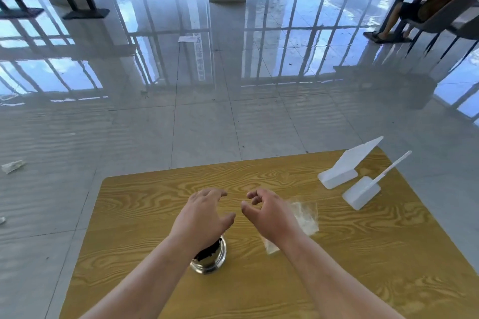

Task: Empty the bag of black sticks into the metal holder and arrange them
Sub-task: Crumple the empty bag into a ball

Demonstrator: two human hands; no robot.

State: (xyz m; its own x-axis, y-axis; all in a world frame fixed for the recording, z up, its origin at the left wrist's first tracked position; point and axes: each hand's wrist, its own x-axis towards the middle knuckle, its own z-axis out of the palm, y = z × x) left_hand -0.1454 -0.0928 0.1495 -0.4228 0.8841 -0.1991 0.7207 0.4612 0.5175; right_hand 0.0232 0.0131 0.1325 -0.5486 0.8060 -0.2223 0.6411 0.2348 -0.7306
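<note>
Above the wooden table [145, 202], the left hand [204, 212] and right hand [269, 212] hover empty with fingers spread, the metal holder [211, 259] of black sticks [207, 250] under the left wrist, the clear bag [304, 216] lying flat beneath the right.

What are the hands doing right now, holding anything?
Left hand: open, fingers spread, holding nothing, above the holder.
Right hand: open, fingers loosely curled, holding nothing; the bag lies on the table beneath it.
</note>
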